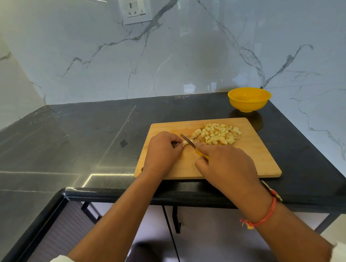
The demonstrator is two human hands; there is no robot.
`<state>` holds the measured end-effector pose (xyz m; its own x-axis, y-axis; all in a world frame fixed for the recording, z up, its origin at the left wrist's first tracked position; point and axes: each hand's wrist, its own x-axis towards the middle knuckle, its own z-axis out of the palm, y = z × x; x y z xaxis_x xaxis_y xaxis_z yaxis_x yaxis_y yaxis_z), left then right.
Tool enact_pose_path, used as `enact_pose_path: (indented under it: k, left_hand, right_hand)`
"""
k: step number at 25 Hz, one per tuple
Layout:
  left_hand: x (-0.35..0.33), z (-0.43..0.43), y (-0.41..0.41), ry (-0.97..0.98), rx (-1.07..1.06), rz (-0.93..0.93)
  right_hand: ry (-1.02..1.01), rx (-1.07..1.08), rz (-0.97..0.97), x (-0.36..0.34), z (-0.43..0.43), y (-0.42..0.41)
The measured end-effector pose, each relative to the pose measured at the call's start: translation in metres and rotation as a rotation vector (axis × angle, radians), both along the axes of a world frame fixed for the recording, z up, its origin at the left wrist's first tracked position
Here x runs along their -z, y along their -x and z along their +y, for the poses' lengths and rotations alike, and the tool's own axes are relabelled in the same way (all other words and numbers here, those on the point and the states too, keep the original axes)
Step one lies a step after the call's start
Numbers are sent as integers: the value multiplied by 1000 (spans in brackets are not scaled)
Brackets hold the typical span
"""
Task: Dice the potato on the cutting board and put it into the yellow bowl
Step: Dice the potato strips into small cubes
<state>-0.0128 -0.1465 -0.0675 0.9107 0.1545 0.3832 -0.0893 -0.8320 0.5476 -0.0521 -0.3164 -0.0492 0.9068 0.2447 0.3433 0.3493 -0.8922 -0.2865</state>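
We judge the dicing nearly done: our left hand [162,151] pinches the last potato strip [185,143] at its fingertips, our right hand [227,164] grips the knife [188,141] against it, diced pieces [218,134] heaped just beyond, the yellow bowl [249,99] farther off, unfilled.

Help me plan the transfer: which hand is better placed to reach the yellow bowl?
Probably right: right hand, holding the knife, is nearer the diced pile and yellow bowl; left hand pinches potato.
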Motion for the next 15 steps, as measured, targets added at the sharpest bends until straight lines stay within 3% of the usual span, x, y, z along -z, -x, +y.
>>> enact_pose_path:
  k: [7,15]
  left_hand:
    - [-1,-1,-2,24,-39,18]
    - [1,2,0,61,-23,-21]
  right_hand:
    - [85,-44,99,2,-12,10]
    - [-10,-7,-20,-5,-12,16]
